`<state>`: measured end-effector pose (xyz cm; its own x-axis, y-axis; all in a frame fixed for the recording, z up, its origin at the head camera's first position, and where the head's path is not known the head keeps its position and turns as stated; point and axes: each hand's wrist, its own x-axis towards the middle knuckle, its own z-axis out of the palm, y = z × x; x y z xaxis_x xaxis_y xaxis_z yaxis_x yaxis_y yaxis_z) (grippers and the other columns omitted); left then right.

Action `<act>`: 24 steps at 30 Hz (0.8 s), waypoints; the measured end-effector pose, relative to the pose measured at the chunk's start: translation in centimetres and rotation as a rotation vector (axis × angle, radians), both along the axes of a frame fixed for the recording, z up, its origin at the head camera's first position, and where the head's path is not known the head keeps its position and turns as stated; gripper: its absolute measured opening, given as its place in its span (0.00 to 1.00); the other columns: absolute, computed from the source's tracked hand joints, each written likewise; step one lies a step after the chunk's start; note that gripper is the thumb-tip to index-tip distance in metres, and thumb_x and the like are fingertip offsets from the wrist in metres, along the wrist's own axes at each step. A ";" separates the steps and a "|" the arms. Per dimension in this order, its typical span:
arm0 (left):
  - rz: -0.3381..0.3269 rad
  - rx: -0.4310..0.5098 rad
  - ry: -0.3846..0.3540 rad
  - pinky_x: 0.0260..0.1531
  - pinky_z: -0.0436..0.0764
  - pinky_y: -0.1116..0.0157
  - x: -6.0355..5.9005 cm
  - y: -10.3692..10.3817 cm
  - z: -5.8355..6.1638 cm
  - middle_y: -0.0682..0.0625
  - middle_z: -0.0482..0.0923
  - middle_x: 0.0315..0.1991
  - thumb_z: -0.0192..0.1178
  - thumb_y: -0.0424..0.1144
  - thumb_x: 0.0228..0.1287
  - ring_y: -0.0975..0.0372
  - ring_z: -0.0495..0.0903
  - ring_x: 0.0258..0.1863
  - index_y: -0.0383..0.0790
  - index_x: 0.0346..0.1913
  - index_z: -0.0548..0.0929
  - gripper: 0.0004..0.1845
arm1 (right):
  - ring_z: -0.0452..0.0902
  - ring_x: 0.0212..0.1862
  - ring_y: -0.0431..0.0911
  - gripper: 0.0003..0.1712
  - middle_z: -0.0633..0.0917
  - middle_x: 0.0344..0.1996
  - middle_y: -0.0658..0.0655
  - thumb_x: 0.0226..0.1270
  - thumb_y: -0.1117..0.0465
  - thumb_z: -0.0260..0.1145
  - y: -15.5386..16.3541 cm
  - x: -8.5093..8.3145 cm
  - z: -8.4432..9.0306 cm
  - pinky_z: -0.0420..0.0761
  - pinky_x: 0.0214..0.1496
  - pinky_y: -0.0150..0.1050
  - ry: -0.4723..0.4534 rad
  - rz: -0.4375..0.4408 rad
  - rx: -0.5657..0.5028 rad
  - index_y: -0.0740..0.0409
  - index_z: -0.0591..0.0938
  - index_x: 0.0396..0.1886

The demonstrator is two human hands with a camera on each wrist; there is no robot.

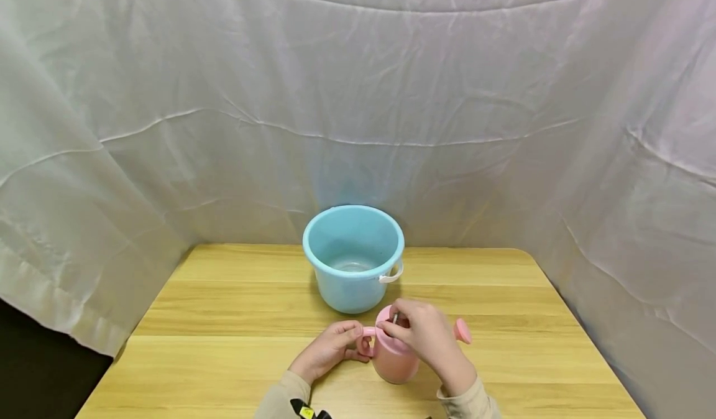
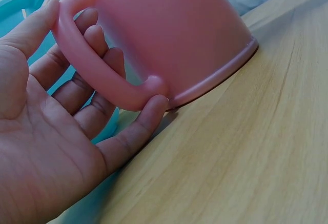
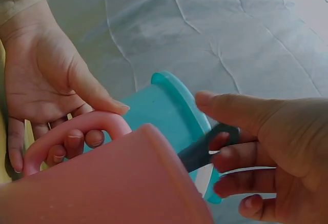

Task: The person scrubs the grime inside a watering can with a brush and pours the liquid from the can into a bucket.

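Note:
A pink watering can point(image 1: 394, 366) stands upright on the wooden table, its spout ending in a round pink rose point(image 1: 462, 331) on the right. My left hand point(image 1: 331, 346) holds the can's loop handle point(image 2: 82, 55), with several fingers passing through the loop and the thumb on its top. Over the can's mouth is my right hand point(image 1: 427, 335). Its fingers curl at a dark grey tool handle with a looped end point(image 3: 197, 152), which sticks out of the can; the thumb stands away from it in the right wrist view. The tool's lower part is hidden inside the can.
A light blue bucket point(image 1: 352, 291) with a white handle point(image 1: 393, 274) stands behind the can, near the table's back edge. Pale grey cloth point(image 1: 358, 83) hangs around the back and sides of the wooden table point(image 1: 224, 357).

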<state>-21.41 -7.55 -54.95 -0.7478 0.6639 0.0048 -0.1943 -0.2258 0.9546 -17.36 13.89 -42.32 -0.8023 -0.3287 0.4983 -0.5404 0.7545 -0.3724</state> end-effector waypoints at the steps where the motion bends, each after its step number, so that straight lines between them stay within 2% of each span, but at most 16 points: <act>1: -0.001 0.000 0.001 0.47 0.83 0.59 0.0 0.0 0.0 0.55 0.80 0.35 0.46 0.43 0.76 0.64 0.81 0.40 0.46 0.32 0.77 0.14 | 0.61 0.20 0.27 0.13 0.71 0.16 0.36 0.47 0.51 0.78 0.0 0.0 0.0 0.63 0.21 0.23 -0.027 0.001 0.007 0.43 0.79 0.24; 7: -0.002 0.001 0.001 0.46 0.83 0.60 0.0 0.0 0.0 0.55 0.80 0.34 0.45 0.42 0.77 0.64 0.81 0.39 0.47 0.33 0.77 0.14 | 0.64 0.23 0.31 0.15 0.76 0.21 0.42 0.50 0.59 0.76 0.0 0.1 0.2 0.66 0.25 0.25 -0.066 0.021 0.099 0.50 0.82 0.38; 11: -0.004 0.001 -0.003 0.46 0.83 0.60 0.1 0.0 0.0 0.56 0.80 0.34 0.46 0.42 0.77 0.65 0.82 0.40 0.47 0.33 0.77 0.13 | 0.65 0.23 0.32 0.16 0.77 0.23 0.43 0.51 0.63 0.73 0.0 0.2 0.4 0.67 0.26 0.26 -0.068 0.029 0.120 0.52 0.82 0.42; 17: -0.002 -0.002 -0.008 0.47 0.83 0.60 0.1 0.0 0.1 0.56 0.80 0.35 0.46 0.42 0.76 0.64 0.83 0.40 0.47 0.32 0.77 0.14 | 0.69 0.25 0.34 0.13 0.78 0.24 0.44 0.51 0.61 0.76 -0.1 0.3 0.4 0.68 0.27 0.27 -0.039 -0.003 0.079 0.52 0.84 0.37; 24: -0.003 -0.003 -0.007 0.47 0.83 0.60 0.1 0.0 0.1 0.56 0.79 0.35 0.47 0.43 0.76 0.64 0.83 0.41 0.46 0.31 0.77 0.14 | 0.66 0.29 0.36 0.09 0.75 0.27 0.44 0.49 0.57 0.77 0.1 0.1 0.1 0.68 0.29 0.28 0.089 -0.032 0.079 0.46 0.85 0.30</act>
